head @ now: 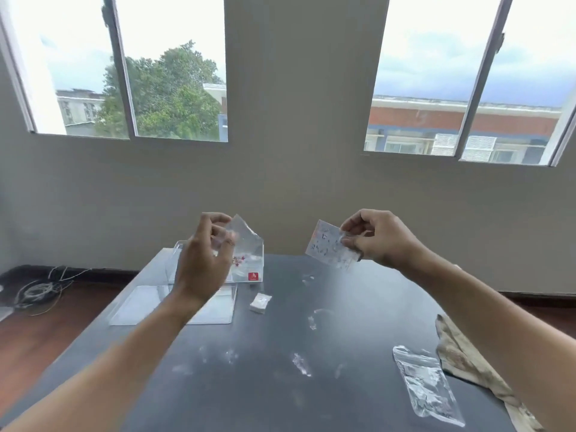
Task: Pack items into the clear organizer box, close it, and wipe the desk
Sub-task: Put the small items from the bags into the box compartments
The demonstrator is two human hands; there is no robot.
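At about nine o'clock on the dark, smooth counter [280, 385] a flat clear lid [149, 307] of glossy plastic lies with its long axis running left to right. Just behind it, toward eleven o'clock, stands the clear organizer box [249, 263], a hard transparent case with a small red label on its near corner and tiny pink bits inside. The left hand [202, 263] is raised in front of the box, its fingers [218, 226] curled around a crumpled clear plastic sheet [243, 232] whose peak points upward. At centre lies a small white packet [260, 302], squarish and soft-looking. At one o'clock the right hand [377, 238] is raised above the counter, thumb and fingers pinching a thin speckled bag [327, 247], its long axis tilted down to the right. At four o'clock lie a long clear zip bag [427, 385], pointing toward five o'clock, and a rumpled beige cloth [461, 360].
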